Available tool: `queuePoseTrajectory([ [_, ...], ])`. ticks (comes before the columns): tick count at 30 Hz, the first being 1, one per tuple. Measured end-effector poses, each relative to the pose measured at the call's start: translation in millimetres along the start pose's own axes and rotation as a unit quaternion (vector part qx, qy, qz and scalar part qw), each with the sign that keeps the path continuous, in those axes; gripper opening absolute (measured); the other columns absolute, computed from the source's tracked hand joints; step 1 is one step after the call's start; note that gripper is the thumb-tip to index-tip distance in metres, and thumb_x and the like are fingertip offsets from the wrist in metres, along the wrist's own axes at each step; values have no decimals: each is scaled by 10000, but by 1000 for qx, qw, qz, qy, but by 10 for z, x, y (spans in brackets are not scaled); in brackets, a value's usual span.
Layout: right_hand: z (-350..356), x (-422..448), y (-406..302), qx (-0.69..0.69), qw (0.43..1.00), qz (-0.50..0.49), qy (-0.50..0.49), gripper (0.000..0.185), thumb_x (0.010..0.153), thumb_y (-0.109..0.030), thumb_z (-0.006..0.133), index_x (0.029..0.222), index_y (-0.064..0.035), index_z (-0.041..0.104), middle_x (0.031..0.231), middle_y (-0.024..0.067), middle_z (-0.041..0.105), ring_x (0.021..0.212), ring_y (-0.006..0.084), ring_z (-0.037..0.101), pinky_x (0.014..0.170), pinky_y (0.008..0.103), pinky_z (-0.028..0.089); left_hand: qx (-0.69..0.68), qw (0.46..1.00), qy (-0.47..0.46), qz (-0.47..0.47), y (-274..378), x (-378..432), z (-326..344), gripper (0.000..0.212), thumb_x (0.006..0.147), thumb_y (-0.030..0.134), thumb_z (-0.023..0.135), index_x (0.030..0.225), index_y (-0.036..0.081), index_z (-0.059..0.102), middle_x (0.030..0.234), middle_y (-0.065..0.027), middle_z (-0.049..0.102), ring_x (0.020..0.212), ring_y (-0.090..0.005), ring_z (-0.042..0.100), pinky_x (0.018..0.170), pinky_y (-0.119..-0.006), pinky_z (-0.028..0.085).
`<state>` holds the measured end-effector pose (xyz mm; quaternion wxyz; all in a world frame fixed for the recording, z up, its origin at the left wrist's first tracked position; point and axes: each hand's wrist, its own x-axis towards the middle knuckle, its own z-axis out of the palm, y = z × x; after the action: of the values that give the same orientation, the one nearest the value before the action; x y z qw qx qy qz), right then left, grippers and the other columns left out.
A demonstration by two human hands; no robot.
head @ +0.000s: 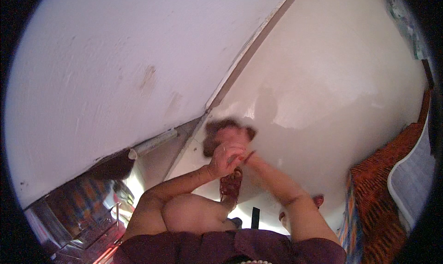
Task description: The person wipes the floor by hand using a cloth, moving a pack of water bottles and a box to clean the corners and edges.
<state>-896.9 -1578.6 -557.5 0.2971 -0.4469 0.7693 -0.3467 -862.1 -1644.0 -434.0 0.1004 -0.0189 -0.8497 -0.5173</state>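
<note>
In the middle of the view my two hands come together above a pale, glossy floor (311,90). My right hand (235,135) reaches in from the right, strongly blurred, and holds a dark brown soft thing (214,125) that sticks out around the fingers. What that thing is, the blur hides. A thin reddish band (249,158) circles my right wrist. Close against it is my left hand (223,160), its fingers bent; whether they grip anything is unclear. Below the hands shows my foot in a reddish-brown strappy sandal (231,184).
A stained whitish wall (104,73) rises at left, with a brown skirting strip (249,52) along it. An orange-and-black woven cloth (380,163) hangs beside a pale padded edge (412,181). Clear plastic (403,21) lies far right. Lower left are a whitish tube (154,144) and striped fabric (69,201).
</note>
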Motion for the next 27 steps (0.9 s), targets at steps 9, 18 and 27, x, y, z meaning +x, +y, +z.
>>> queuePoseTrajectory([
  [9,-1676,95,917,-194,930,190,248,502,589,-177,676,1062,-202,511,1224,7,407,1156,234,329,872,546,259,-184,918,258,-240,-380,209,-208,74,863,104,419,889,35,414,752,-52,515,699,-117,493,693,-256,408],
  [18,-203,-563,-249,-94,993,-47,-49,434,622,-197,602,1050,-195,524,1203,0,418,1132,208,356,884,558,252,-192,920,275,-201,-354,306,-212,101,871,137,420,897,41,404,714,-48,516,628,-114,501,608,-239,433],
  [27,-2235,-1217,1630,-219,891,226,328,531,587,-173,632,1099,-200,494,1301,71,310,1216,287,236,957,542,178,-216,920,248,-215,-431,267,-172,111,869,153,421,877,43,404,704,-44,509,634,-114,494,599,-246,425],
])
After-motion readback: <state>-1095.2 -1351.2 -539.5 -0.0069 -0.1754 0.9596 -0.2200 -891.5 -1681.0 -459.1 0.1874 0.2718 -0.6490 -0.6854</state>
